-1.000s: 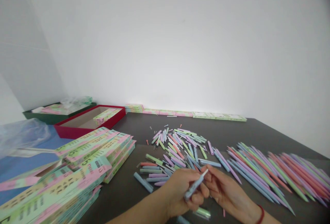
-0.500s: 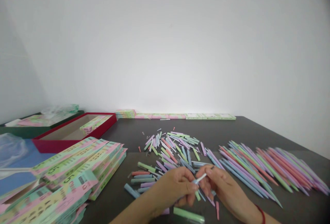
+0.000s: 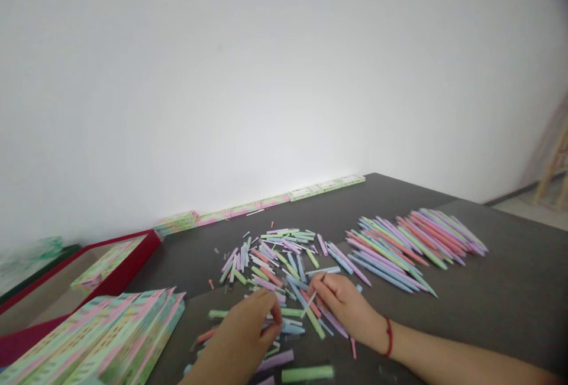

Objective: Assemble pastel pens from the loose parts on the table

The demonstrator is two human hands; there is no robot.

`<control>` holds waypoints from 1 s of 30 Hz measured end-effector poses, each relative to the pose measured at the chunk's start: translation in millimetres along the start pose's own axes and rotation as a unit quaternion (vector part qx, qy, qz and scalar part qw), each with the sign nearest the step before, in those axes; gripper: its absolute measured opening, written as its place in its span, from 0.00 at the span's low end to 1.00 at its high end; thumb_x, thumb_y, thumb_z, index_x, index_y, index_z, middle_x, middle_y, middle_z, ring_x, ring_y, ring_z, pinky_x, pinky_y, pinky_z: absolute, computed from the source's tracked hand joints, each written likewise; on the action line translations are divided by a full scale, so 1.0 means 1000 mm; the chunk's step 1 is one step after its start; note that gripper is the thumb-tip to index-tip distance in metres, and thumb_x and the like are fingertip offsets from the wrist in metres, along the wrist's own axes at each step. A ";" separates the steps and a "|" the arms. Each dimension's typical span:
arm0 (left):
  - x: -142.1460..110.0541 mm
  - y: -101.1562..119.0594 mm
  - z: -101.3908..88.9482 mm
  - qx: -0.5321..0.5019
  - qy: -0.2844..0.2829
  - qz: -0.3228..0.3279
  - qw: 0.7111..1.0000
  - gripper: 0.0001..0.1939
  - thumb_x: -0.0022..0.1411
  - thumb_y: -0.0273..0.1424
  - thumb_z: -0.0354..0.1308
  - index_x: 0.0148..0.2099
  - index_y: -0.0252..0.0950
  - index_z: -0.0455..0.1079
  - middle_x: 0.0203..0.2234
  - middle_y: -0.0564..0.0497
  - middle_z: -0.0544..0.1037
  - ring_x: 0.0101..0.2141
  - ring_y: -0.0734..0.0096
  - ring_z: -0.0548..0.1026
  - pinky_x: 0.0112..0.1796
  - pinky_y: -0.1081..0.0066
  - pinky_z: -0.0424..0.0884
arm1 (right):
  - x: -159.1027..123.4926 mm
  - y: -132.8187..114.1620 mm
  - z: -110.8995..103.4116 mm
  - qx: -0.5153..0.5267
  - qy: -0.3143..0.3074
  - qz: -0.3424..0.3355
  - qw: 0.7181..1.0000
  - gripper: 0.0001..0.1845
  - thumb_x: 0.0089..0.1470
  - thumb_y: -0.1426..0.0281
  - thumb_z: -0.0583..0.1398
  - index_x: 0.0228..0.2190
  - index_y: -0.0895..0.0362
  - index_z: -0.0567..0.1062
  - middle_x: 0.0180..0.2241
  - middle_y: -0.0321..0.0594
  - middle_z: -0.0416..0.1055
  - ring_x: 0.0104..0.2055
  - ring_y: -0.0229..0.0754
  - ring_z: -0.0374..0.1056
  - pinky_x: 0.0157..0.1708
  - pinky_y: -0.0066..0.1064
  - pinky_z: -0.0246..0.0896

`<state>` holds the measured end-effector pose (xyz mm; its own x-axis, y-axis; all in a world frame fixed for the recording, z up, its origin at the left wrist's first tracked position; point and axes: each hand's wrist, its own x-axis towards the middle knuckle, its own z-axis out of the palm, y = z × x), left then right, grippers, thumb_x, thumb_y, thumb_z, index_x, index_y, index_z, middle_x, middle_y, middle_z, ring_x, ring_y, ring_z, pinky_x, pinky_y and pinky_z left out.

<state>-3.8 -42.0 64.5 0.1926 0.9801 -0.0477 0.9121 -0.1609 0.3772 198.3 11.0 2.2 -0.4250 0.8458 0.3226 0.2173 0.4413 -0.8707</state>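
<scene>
My right hand [image 3: 344, 302] is closed around a thin white pen refill [image 3: 308, 304], which slants down to the left from its fingers; a small dark tip pokes out above them. My left hand [image 3: 248, 332] reaches low into the loose pen parts, thumb and forefinger curled close together beside a light-blue pen piece [image 3: 293, 329]. Whatever lies between those fingertips is too small to make out. Around both hands lie pastel pen barrels and caps, among them a green barrel [image 3: 307, 374] at the front and a purple one [image 3: 276, 361].
Pointed pastel pens [image 3: 408, 249] lie in rows at the right on the dark table [image 3: 501, 290]. Printed boxes [image 3: 110, 337] are stacked front left, beside a red tray [image 3: 142, 255]. More flat boxes [image 3: 275, 200] line the wall. A small coral piece [image 3: 353, 348] lies below my right hand.
The view has turned to the right and tilted. My hands have moved apart; the left has gone down to the pen parts, while the right still holds the white refill.
</scene>
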 end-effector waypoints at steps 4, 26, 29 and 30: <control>0.006 0.005 0.001 -0.079 -0.012 -0.010 0.997 0.06 0.51 0.26 0.51 0.34 0.39 0.64 0.24 0.55 0.75 0.25 0.68 0.72 0.30 0.72 0.62 | -0.005 -0.005 -0.001 -0.106 -0.012 -0.073 0.992 0.15 0.61 0.69 0.49 0.26 0.57 0.69 0.25 0.35 0.69 0.29 0.36 0.64 0.33 0.27 0.56; 0.004 -0.002 0.020 -0.062 0.056 0.060 0.995 0.06 0.55 0.27 0.50 0.34 0.42 0.66 0.24 0.56 0.76 0.25 0.70 0.72 0.30 0.73 0.63 | -0.006 -0.009 -0.004 -0.124 -0.010 -0.101 0.987 0.15 0.61 0.71 0.48 0.25 0.57 0.68 0.26 0.36 0.68 0.30 0.36 0.64 0.32 0.26 0.55; 0.007 -0.004 0.024 -0.096 0.100 0.038 0.990 0.05 0.58 0.32 0.49 0.38 0.42 0.64 0.26 0.56 0.76 0.23 0.71 0.71 0.28 0.74 0.63 | -0.006 -0.008 -0.004 -0.141 -0.009 -0.119 0.983 0.15 0.62 0.71 0.48 0.25 0.57 0.68 0.27 0.36 0.68 0.29 0.35 0.63 0.32 0.26 0.54; 0.008 -0.005 0.024 -0.107 0.099 0.026 0.989 0.05 0.58 0.33 0.50 0.38 0.41 0.64 0.24 0.57 0.76 0.22 0.70 0.70 0.26 0.74 0.62 | -0.006 -0.007 -0.004 -0.148 -0.012 -0.123 0.981 0.15 0.62 0.70 0.48 0.26 0.57 0.68 0.27 0.35 0.68 0.29 0.35 0.63 0.31 0.25 0.54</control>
<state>1.9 -36.0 40.0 0.1429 0.9780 0.1518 0.8013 -0.2043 0.5622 202.2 4.2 8.0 -0.5160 0.6973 0.4975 0.3505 0.7019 -0.6201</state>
